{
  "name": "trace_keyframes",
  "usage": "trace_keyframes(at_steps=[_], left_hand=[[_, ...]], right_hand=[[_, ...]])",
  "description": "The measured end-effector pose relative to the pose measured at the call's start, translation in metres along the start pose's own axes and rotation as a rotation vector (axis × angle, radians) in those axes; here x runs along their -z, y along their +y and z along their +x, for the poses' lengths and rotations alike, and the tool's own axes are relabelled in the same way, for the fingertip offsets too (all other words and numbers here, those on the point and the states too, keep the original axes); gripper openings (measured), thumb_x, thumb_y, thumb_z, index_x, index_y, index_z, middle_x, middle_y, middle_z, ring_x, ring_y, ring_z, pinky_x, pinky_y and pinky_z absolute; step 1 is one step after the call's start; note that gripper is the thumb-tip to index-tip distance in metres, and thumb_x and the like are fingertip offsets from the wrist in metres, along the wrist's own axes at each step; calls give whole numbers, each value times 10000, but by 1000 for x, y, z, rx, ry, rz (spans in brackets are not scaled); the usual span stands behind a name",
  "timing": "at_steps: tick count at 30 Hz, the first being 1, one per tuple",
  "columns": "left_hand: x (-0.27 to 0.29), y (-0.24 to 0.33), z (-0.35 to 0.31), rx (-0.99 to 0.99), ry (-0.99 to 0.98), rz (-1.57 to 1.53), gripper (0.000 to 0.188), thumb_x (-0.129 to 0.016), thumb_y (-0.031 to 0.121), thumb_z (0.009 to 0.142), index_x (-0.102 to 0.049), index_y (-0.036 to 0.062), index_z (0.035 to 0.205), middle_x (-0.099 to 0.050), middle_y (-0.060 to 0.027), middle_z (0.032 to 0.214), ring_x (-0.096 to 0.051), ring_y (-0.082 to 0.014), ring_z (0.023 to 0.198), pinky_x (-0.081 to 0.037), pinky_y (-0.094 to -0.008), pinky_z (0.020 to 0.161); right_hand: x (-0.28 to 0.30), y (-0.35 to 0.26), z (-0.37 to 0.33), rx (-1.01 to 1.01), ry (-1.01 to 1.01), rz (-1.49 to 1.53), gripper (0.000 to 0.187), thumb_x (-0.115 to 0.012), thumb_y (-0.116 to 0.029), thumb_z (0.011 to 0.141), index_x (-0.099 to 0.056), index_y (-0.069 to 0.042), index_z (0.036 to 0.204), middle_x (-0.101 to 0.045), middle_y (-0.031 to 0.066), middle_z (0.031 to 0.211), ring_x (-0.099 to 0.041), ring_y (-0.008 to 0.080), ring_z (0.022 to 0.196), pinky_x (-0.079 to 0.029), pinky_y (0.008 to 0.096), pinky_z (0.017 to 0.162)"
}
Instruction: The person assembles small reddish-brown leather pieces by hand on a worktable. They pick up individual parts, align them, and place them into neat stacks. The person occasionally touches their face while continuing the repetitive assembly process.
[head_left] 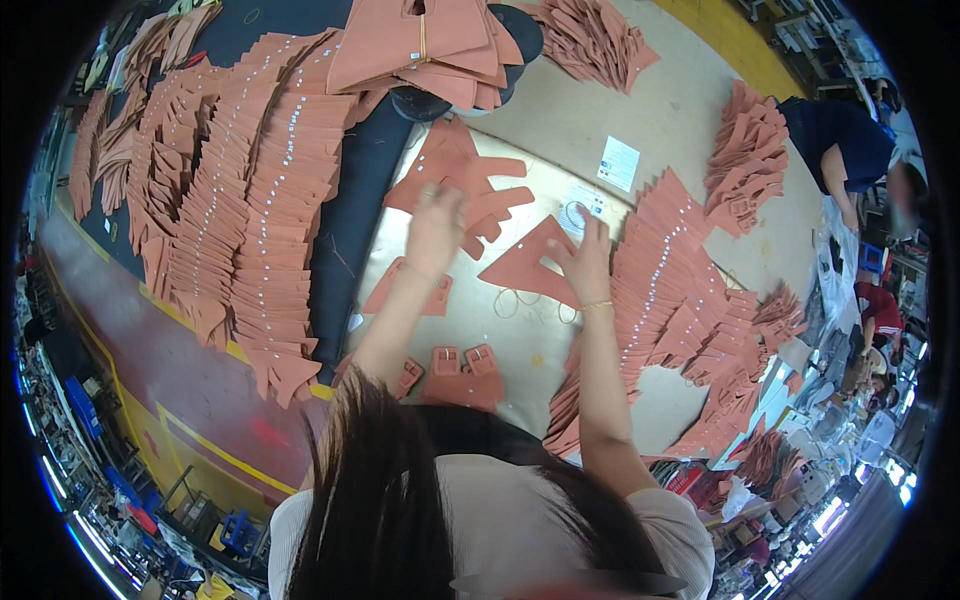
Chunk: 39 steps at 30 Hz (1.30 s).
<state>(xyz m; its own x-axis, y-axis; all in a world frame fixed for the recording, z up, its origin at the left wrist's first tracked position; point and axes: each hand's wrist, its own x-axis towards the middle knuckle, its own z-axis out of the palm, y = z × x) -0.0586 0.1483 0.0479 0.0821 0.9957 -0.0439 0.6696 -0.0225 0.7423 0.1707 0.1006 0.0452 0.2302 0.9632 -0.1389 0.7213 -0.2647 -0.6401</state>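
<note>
My left hand (437, 228), smeared by motion, is over a loose pile of brick-red cut pieces (480, 175) with strap-like arms; whether it grips one I cannot make out. My right hand (585, 262) has its thumb and fingers spread at the right edge of a flat, roughly triangular brick-red piece (522, 264). Just below that piece lie thin rubber bands (510, 303). A small brick-red piece (378, 290) rests beneath my left forearm. Nearer my body are brick-red pieces with square buckles (462, 378).
Long overlapping rows of brick-red pieces (285, 190) cover the dark surface at left. More rows (650, 270) fan out at right. A banded stack (425, 45) sits on a dark round stand ahead. A white printed sheet (619, 163) lies on the table. Another person (840, 150) stands at far right.
</note>
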Motion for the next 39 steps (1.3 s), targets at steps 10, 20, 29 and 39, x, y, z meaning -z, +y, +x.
trace_keyframes(at_steps=[10,20,29,39], left_hand=[[49,67,-25,-133,-724,-420,289,-558,34,828,-612,70,1110,-625,-142,940,-616,-292,858,-493,-380,749],[19,-44,46,154,-33,440,390,-702,267,800,-630,36,1106,-580,-176,1090,-560,-373,1011,-476,-427,865],[-1,-44,57,238,50,581,383,-746,202,732,-608,56,1058,-581,-128,1037,-542,-345,1031,-458,-454,842],[17,-76,61,32,-73,223,167,-629,122,808,-651,50,957,-625,-188,930,-583,-379,916,-476,-434,797]], right_hand=[[104,-37,-26,24,-558,396,226,-681,-123,843,-623,-12,1032,-664,96,832,-649,140,796,-502,289,732],[-21,40,-17,53,-63,-268,323,-769,-170,720,-615,-64,983,-518,98,1118,-484,328,1058,-429,455,889],[5,34,-3,-69,-412,-55,358,-768,-160,734,-594,-27,1017,-573,110,943,-561,247,859,-460,365,770],[78,-1,96,34,-531,247,493,-716,-249,824,-521,17,1191,-634,116,1041,-606,204,989,-491,328,852]])
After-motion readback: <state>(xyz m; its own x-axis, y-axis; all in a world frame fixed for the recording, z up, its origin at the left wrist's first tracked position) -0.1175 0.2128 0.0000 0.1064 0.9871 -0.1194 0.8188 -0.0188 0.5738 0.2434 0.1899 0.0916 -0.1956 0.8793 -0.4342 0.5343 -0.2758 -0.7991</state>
